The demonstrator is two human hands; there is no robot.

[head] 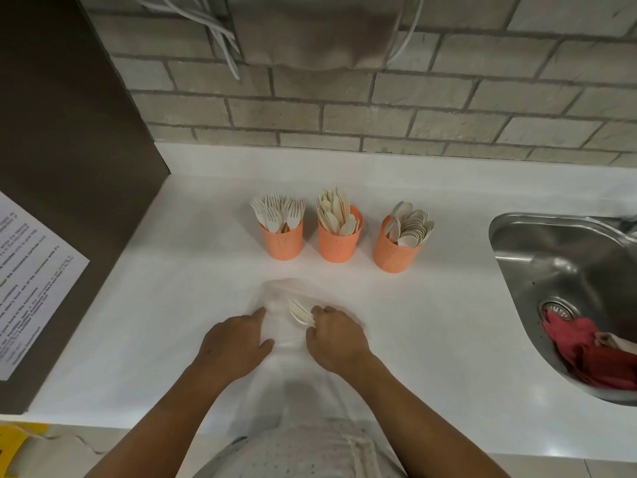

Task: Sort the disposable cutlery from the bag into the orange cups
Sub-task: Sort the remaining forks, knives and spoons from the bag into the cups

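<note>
- Presses the left hand [238, 343] flat on the clear bag [282, 294], fingers straight, grip apart
- Pinches a few pale cutlery pieces [299, 312] with the right hand [336, 334], fingers curled, grip clamped on them
- Cannot tell whether those pieces sit inside the film or on top of it
- Leaves the bag lying limp on the white tabletop [172, 305], between the two hands and well short of the cups
- Shows behind the bag a row of three upright orange cups, none touching: left cup [282, 242] full of forks [277, 212], middle cup [339, 244] with knives [336, 212], right cup [396, 253] with spoons [410, 224]
- Shows on the right a steel sink [499, 232] with a red cloth [593, 353] beside its drain
</note>
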